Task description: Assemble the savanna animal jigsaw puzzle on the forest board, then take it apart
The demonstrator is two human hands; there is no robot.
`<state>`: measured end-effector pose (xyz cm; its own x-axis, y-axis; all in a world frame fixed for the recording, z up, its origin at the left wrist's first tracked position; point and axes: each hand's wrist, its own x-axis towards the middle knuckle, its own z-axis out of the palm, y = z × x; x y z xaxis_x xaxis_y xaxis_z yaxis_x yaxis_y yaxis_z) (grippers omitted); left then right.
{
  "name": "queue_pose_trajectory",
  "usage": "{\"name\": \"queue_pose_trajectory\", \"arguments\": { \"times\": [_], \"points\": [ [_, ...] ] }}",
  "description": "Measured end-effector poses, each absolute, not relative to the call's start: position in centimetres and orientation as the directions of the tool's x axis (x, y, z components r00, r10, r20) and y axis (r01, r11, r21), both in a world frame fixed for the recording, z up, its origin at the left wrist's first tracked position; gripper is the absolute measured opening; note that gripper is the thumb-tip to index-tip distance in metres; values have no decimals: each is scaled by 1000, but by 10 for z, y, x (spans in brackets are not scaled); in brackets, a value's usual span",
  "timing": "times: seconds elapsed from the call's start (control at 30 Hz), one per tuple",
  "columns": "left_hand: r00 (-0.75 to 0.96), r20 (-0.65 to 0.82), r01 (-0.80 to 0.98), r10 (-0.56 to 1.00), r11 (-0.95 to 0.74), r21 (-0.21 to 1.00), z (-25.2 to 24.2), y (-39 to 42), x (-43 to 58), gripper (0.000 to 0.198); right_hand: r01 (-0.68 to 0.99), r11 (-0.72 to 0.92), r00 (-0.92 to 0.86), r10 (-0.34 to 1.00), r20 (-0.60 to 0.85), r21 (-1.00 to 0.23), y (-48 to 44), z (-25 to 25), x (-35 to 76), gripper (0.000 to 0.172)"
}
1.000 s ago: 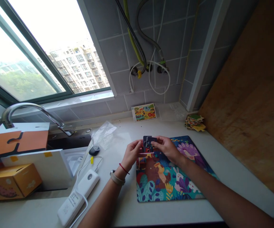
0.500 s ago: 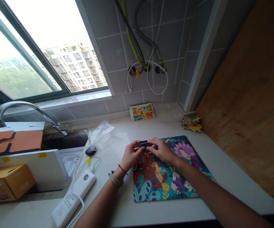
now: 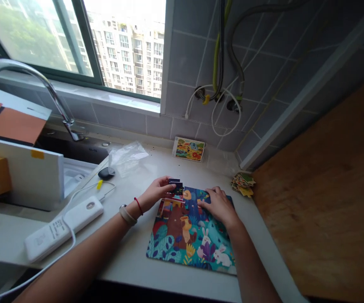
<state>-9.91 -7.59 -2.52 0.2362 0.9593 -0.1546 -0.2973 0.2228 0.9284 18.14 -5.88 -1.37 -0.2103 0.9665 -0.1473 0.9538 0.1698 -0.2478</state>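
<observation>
A colourful animal jigsaw puzzle (image 3: pixel 197 244) lies flat on the counter, with a bear, rabbits and plants in its picture. My left hand (image 3: pixel 157 190) is at its far left corner, thumb and fingers closed on dark blue puzzle pieces (image 3: pixel 177 188). How many pieces it holds I cannot tell. My right hand (image 3: pixel 221 207) rests palm down over the puzzle's right part, fingers apart and touching the surface. It covers some of the picture there.
A small picture card (image 3: pixel 188 149) leans at the wall. A stack of puzzle pieces (image 3: pixel 243 184) sits near the wooden panel (image 3: pixel 320 189). Left are a plastic bag (image 3: pixel 128 158), a dark mouse-like object (image 3: pixel 106 173), a white power bank (image 3: pixel 64 227) with cable, a sink, faucet (image 3: pixel 56 99) and boxes.
My hands have come apart: the right moved onto the puzzle's right side and spread its fingers, while the left keeps the dark pieces. The view has turned and shifted.
</observation>
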Motion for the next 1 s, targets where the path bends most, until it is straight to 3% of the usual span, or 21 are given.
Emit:
{"name": "queue_pose_trajectory", "arguments": {
  "times": [0.13, 0.3, 0.43, 0.6, 0.7, 0.8, 1.0],
  "points": [
    [369, -108, -351, 923, 246, 904, -22, -80, -98, 42, 950, 186, -219, 969, -113, -250, -59, -14, 177, 50],
    [426, -189, -368, 885, 360, 857, -25, -81, -99, 39, 889, 279, -311, 950, -30, -363, -60, -22, 167, 33],
    [462, -263, -432, 847, 473, 768, -26, -81, -100, 36, 866, 298, -327, 945, -4, -401, -64, -22, 157, 42],
    [513, -286, -456, 809, 539, 708, -22, -82, -101, 36, 925, 82, -111, 992, -57, -370, -61, -19, 163, 53],
    [500, -287, -471, 817, 534, 702, -19, -81, -103, 36, 906, -43, 56, 998, 20, -421, -51, -22, 179, 59],
    [493, -295, -477, 819, 537, 696, -17, -81, -105, 38, 858, -11, 80, 991, 112, -513, -43, -31, 193, 58],
    [536, -292, -465, 792, 566, 681, -17, -81, -107, 39, 810, 22, 109, 976, 188, -586, -31, -43, 211, 46]
  ]
}}
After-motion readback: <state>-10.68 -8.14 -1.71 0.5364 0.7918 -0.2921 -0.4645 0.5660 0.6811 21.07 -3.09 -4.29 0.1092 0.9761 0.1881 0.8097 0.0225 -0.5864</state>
